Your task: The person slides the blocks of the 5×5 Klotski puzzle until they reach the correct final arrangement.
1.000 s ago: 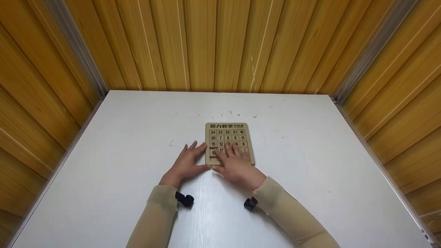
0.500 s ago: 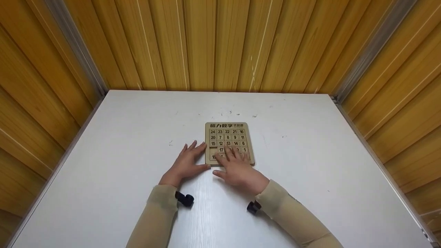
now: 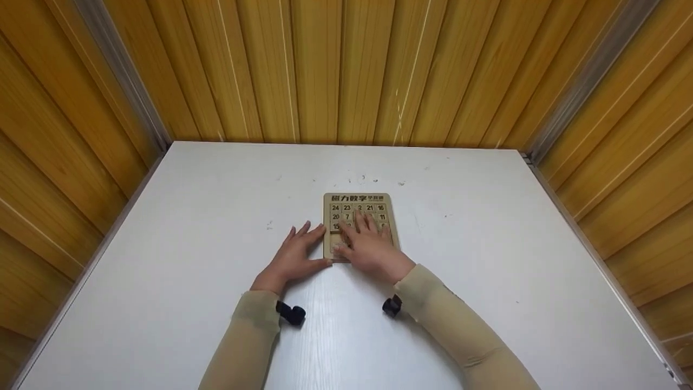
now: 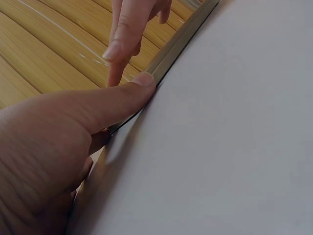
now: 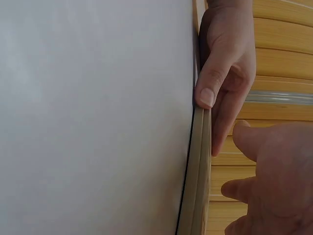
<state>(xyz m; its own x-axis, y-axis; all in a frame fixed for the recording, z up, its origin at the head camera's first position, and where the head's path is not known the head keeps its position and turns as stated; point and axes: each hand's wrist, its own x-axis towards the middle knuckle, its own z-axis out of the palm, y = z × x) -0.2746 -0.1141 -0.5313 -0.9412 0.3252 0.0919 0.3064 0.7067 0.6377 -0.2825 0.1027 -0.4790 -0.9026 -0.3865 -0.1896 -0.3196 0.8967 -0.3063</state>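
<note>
A wooden sliding number puzzle [image 3: 351, 198] lies flat on the white table, its top rows of numbered tiles showing. My left hand [image 3: 295, 254] holds the puzzle's near left corner, thumb at the front edge and fingers along the left side. In the left wrist view that thumb [image 4: 120, 100] presses the wooden edge [image 4: 181, 44]. Spread over the tiles is my right hand [image 3: 373, 252], its fingertips on the middle rows and its thumb over the lower left. It hides most of the lower tiles. An open slot shows beneath tile 15 [image 3: 336, 226].
The white table [image 3: 243, 184] stretches around the puzzle, with small dark marks [image 3: 375, 180] beyond it. Wood-patterned panels [image 3: 314, 70] enclose the back and sides, with metal posts [image 3: 122, 70] at the corners. Each wrist wears a small black camera [image 3: 292, 314].
My right hand drew back slightly, then moved forward and up the puzzle, covering higher rows. The tile below 15 slid down to the bottom left by half a second ago. My left hand stayed put.
</note>
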